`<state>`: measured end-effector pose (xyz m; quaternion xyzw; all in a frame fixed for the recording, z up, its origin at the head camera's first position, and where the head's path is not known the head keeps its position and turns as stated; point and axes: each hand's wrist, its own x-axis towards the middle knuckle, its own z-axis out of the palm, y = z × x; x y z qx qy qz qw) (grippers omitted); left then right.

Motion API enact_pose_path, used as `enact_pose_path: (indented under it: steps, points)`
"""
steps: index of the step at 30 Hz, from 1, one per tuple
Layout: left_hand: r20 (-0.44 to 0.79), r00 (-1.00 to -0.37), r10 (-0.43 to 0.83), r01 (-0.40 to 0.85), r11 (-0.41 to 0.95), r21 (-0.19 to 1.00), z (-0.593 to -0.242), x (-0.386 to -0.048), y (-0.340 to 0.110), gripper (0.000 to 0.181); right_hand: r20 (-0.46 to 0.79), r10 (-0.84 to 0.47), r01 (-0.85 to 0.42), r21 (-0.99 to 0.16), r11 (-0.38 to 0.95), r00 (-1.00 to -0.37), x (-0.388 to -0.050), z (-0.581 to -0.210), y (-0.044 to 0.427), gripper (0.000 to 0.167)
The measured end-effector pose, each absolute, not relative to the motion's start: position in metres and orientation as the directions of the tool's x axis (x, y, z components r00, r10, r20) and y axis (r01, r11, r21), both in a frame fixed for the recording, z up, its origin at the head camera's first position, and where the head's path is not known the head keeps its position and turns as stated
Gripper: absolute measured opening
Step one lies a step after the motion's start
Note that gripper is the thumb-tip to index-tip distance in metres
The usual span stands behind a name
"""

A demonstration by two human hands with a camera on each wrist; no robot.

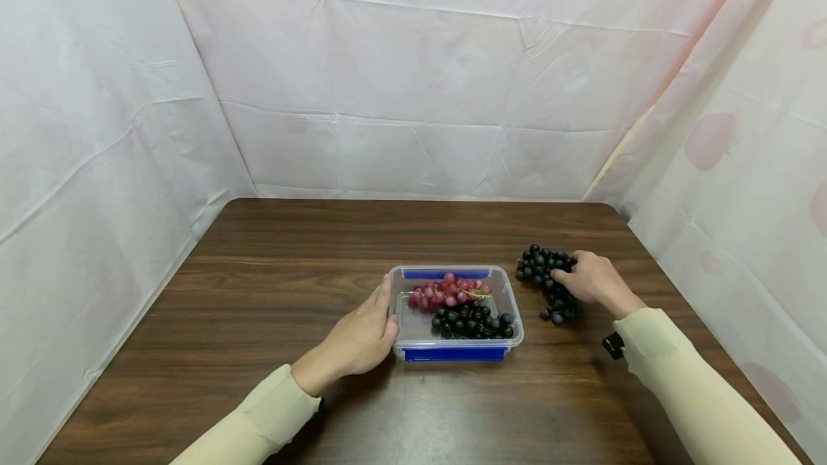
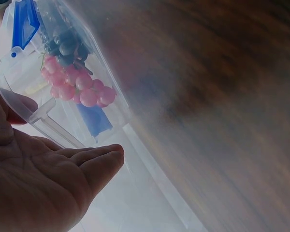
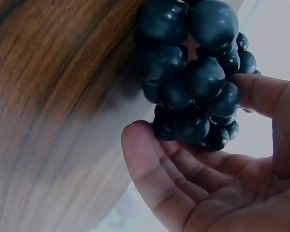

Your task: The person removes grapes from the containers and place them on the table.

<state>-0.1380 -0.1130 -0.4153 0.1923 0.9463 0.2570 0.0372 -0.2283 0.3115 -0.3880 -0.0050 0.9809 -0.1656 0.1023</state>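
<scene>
A clear container [image 1: 413, 343] with blue clips holds red grapes [image 1: 446, 291] and a bunch of black grapes [image 1: 472, 321]. Against its left wall rests my left hand [image 1: 362, 332], fingers straight; the left wrist view shows the palm [image 2: 43, 179] beside the container's edge, near the pink-looking grapes [image 2: 77, 84]. To the right of the container, more black grapes [image 1: 539, 264] lie on the table. My right hand [image 1: 594, 282] is at their right side, and in the right wrist view its thumb and curled fingers hold the black grapes [image 3: 193, 92] from either side.
The brown wooden table [image 1: 291, 257] has rounded far corners. White sheeting [image 1: 388, 77] hangs behind it and along both sides. A black band [image 1: 613, 345] shows at the right sleeve.
</scene>
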Motion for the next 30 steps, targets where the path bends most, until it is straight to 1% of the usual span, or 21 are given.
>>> enact_pose_path:
  steps: [9, 16, 25, 30]
  points:
    - [0.023, -0.922, 0.386, 0.345, 0.796, 0.498, -0.415, -0.138, -0.113, 0.072, -0.17, -0.006, 0.049, -0.322, 0.946, -0.985, -0.225, -0.384, 0.309, 0.079]
    - [0.035, -0.921, 0.388, 0.354, 0.796, 0.491, -0.415, -0.137, -0.113, 0.073, -0.149, 0.014, 0.063, -0.327, 0.943, -0.989, -0.222, -0.38, 0.306, 0.08]
    - [0.024, -0.922, 0.388, 0.349, 0.8, 0.487, -0.415, -0.137, -0.114, 0.073, -0.102, 0.023, 0.055, -0.324, 0.944, -0.995, -0.217, -0.374, 0.302, 0.082]
    - [0.024, -0.922, 0.387, 0.348, 0.798, 0.492, -0.416, -0.138, -0.114, 0.073, -0.068, 0.031, 0.052, -0.327, 0.944, -0.997, -0.214, -0.371, 0.299, 0.08]
